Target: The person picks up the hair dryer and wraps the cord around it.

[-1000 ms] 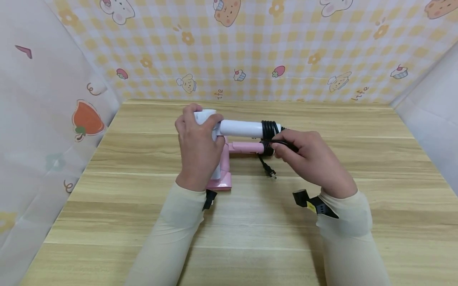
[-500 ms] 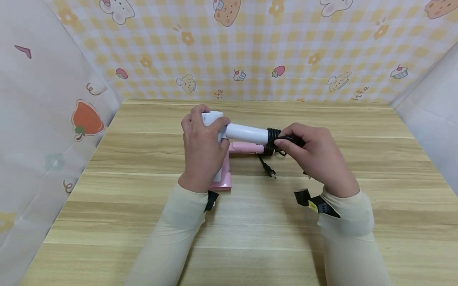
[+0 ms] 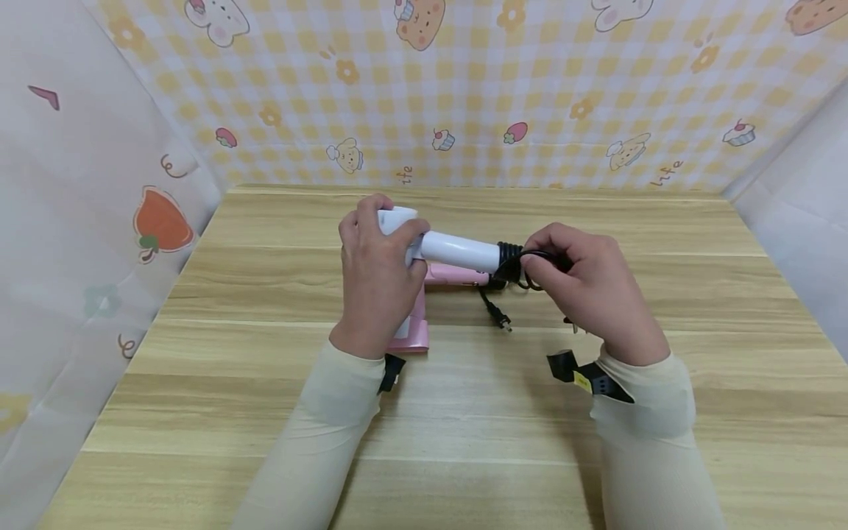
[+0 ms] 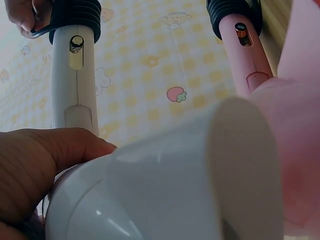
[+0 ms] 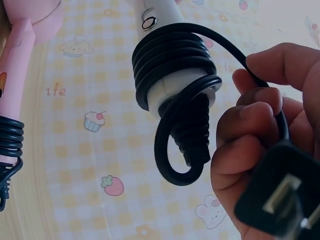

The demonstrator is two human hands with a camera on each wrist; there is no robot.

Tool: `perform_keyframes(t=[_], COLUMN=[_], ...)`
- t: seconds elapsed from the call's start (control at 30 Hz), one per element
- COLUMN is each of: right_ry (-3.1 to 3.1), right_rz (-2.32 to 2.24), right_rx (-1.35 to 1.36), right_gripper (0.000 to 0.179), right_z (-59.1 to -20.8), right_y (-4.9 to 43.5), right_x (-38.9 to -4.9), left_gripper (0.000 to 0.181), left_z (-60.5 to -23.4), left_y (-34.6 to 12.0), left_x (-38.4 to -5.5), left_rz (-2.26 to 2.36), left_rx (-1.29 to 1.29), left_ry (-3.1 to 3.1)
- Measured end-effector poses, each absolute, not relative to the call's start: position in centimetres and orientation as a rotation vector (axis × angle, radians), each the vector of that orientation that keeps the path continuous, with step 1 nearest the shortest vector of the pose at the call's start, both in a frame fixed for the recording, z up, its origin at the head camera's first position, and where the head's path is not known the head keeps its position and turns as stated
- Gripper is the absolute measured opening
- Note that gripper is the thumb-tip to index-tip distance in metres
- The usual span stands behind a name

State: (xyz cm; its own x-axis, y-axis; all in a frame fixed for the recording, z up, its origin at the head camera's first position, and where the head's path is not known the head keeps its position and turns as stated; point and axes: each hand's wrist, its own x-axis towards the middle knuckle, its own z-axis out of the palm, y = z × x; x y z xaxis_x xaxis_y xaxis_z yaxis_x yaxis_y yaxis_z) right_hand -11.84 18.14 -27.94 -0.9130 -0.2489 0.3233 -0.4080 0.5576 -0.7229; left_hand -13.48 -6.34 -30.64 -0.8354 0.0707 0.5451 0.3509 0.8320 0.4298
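My left hand [image 3: 380, 272] grips the head of a white hair dryer [image 3: 460, 250], thumb near the joint with the handle. The handle points right. Several tight turns of black cord [image 5: 172, 60] circle the handle's end, and a small loop hangs at the strain relief. In the right wrist view, my right hand [image 5: 255, 115] pinches the cord's free stretch between thumb and fingers. The black plug [image 5: 272, 190] hangs below those fingers. Partly hidden behind the white one, a pink hair dryer [image 3: 453, 274] lies on the table, its own cord [image 5: 10, 140] wound round its handle.
The pink dryer's two-prong plug [image 3: 497, 315] lies on the wood-grain table [image 3: 477, 442], just in front of its handle. A yellow checked cloth [image 3: 464, 88] with cartoon prints hangs behind the table, and pale sheets [image 3: 79, 243] stand at the sides.
The white hair dryer has shifted right and its handle end now tilts lower. My right hand has moved slightly right and up with the cord, and a loop shows below it.
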Motion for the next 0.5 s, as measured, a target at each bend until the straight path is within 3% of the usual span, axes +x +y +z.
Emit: perform_keyframes(t=[0.5], right_ry=[-2.564], right_rz=[1.346], right_rx=[0.444], right_gripper=[0.005], right_z=[-27.87], right_y=[18.44], right_x=[-11.97], left_gripper=[0.037], left_z=[-30.43], left_y=[-6.68], left_x=[-13.47], left_rz=[-0.756], left_rx=[-0.353], left_ry=[-2.479])
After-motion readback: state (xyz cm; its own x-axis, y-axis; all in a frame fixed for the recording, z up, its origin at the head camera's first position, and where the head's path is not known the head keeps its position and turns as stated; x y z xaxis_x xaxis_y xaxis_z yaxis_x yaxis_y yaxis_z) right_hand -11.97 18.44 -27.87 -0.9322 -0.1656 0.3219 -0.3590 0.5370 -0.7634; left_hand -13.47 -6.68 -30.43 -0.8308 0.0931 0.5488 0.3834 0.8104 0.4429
